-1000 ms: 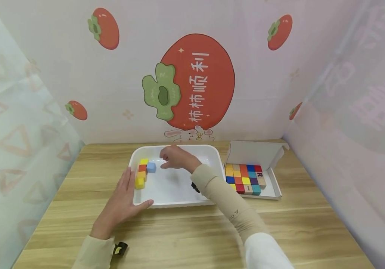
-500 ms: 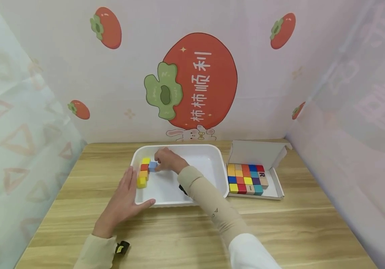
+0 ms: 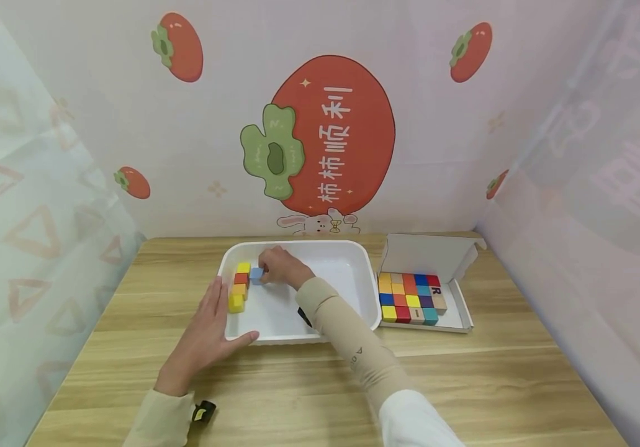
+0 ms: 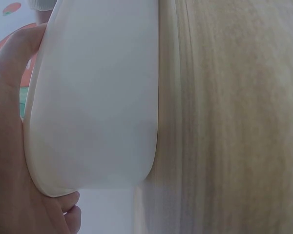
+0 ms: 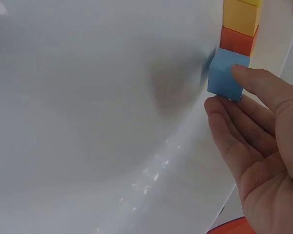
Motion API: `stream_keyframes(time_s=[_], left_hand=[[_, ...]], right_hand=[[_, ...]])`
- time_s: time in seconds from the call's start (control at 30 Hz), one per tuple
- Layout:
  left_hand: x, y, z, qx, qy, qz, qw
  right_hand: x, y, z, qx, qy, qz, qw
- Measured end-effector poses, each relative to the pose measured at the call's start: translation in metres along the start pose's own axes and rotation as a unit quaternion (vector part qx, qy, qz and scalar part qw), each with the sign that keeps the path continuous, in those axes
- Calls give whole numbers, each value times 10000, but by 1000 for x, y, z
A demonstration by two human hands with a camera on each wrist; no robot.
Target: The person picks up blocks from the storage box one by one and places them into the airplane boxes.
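Head camera looks down from above at whole table. Wrist cameras sit very close; all share white tray (image 3: 353,253).

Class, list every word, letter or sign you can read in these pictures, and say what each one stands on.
"柿柿顺利": in white, on the big persimmon on the back wall.
"R": on a plain wooden block in the cardboard box.
Mark on a sleeve: too small to read.
Pale pink signs on the right wall: too faint.

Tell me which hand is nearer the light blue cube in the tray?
Right. The right hand touches the light blue cube; the left hand rests on the tray corner.
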State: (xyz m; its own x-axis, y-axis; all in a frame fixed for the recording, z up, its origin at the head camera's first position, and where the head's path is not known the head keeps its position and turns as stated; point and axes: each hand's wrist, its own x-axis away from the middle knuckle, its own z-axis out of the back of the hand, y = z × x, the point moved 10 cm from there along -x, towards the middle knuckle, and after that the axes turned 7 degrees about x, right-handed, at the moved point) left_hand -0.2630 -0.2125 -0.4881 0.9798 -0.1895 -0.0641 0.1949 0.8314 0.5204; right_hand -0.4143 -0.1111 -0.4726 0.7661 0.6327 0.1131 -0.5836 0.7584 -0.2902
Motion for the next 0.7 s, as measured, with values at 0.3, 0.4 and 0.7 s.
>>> stream_keyframes(time_s=[0.3,0.4,0.7], left_hand=[[1,1,1,12,-27,85,10000],[1,1,1,-3,-12,72,10000],[0,-1,1,19,-13,131,9999]], right_hand=[[17,3,28,-33,181,91,9998],[24,2,40,-155,259,183,9994],[54,7,69,-238,245,154,9993]])
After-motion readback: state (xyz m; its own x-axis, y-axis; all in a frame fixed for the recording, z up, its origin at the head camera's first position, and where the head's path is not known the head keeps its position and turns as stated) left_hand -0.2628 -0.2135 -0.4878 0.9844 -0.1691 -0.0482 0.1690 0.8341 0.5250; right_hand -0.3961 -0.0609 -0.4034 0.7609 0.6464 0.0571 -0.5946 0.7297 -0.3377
